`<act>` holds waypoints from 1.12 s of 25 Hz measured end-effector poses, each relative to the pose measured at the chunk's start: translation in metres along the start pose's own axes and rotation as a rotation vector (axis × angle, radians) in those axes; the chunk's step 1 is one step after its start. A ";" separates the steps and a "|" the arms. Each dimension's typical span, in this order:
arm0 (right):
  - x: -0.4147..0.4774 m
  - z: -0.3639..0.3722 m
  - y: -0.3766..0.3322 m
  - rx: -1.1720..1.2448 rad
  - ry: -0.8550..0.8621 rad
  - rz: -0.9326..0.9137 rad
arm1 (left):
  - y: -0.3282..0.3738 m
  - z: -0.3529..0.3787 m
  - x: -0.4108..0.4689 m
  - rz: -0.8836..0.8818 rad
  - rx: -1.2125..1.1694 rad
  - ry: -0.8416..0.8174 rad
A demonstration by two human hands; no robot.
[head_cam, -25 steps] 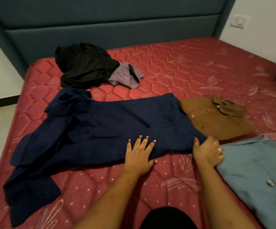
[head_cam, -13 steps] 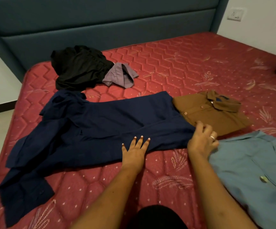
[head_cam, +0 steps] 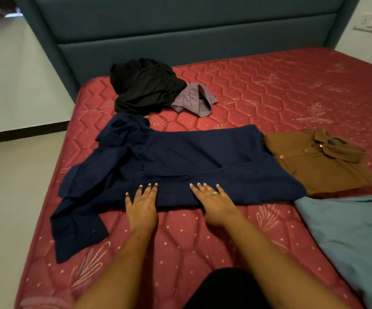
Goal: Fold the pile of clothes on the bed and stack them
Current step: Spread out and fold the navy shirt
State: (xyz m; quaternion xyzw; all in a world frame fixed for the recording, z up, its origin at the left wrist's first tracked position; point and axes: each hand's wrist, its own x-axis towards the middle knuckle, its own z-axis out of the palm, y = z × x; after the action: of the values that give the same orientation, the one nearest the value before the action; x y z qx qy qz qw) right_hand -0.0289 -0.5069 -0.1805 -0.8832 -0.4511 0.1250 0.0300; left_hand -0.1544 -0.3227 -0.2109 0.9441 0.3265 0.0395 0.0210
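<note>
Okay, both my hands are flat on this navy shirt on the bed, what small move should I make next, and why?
Probably lift the left hand and fold the loose sleeve in over the navy shirt. That hand and the right hand lie flat on its near edge, which looks smooth, while the sleeve sprawls crumpled to the left.

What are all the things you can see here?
mattress: one, red, under the clothes
headboard: one, teal, at back
wall socket: one, white, top right
navy shirt: one, dark blue, spread in the middle
brown shirt: one, brown, folded, right of navy shirt
blue garment: one, light blue, near right
black garment: one, black, bunched by headboard
grey garment: one, greyish purple, beside black garment
hands: two, bare, left hand and right hand flat on navy shirt's near edge
</note>
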 end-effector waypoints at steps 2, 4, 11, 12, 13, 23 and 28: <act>0.016 0.008 -0.035 -0.014 -0.042 -0.054 | -0.035 0.002 -0.003 -0.091 -0.055 0.069; 0.031 0.016 -0.064 -0.017 -0.036 -0.090 | -0.070 0.002 -0.008 -0.089 -0.102 0.130; 0.077 0.032 -0.166 0.018 0.037 -0.274 | -0.181 -0.020 -0.005 -0.229 0.054 -0.018; 0.085 0.034 -0.178 0.020 0.046 -0.297 | -0.189 -0.024 0.001 -0.201 0.081 -0.045; 0.091 0.036 -0.191 0.014 0.056 -0.308 | -0.193 -0.027 0.009 -0.167 0.104 -0.051; 0.111 0.051 -0.250 -0.060 0.094 -0.300 | -0.234 -0.021 0.018 0.150 0.048 0.051; 0.077 0.056 -0.302 -0.060 0.019 -0.356 | -0.274 -0.032 -0.038 0.087 0.118 0.042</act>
State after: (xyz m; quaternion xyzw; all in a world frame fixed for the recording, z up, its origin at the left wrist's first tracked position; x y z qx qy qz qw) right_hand -0.2378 -0.2700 -0.2000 -0.7909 -0.6037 0.0957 0.0295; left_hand -0.3559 -0.1302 -0.1997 0.9561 0.2870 0.0409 -0.0430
